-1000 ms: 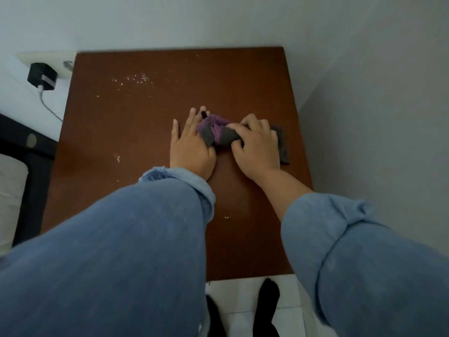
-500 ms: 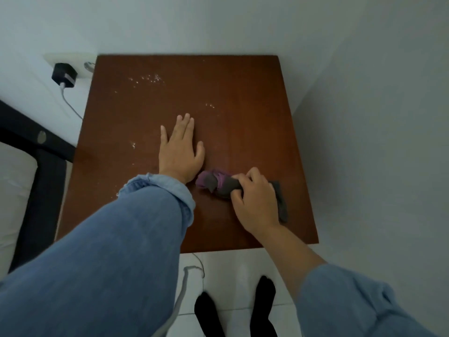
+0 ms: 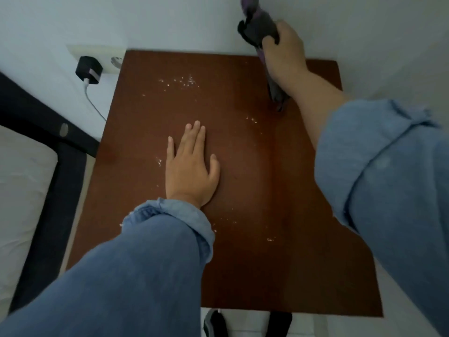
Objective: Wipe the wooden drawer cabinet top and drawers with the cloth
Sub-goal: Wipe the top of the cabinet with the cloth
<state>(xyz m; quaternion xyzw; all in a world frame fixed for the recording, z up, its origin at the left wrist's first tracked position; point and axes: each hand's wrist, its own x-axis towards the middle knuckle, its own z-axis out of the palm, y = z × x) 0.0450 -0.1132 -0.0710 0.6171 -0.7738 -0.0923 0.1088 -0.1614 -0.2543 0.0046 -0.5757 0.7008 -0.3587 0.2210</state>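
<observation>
The brown wooden cabinet top (image 3: 255, 190) fills the middle of the view, dotted with white crumbs (image 3: 181, 81) near its back left and a few more near the front. My left hand (image 3: 190, 167) lies flat on the top, fingers straight and pointing away from me. My right hand (image 3: 284, 52) is lifted above the back right part and grips a bunched dark grey and purple cloth (image 3: 260, 27). A tail of the cloth hangs down under my wrist toward the wood. The drawers are hidden below the top.
White walls close the back and right sides. A wall socket with a black charger (image 3: 88, 69) and white cable sits at the back left. A black bed frame (image 3: 56, 147) and mattress stand on the left. My feet (image 3: 247, 323) show on the tiled floor in front.
My right hand has lifted the cloth off the front right of the top and carried it up toward the back right. My left hand stays flat on the wood.
</observation>
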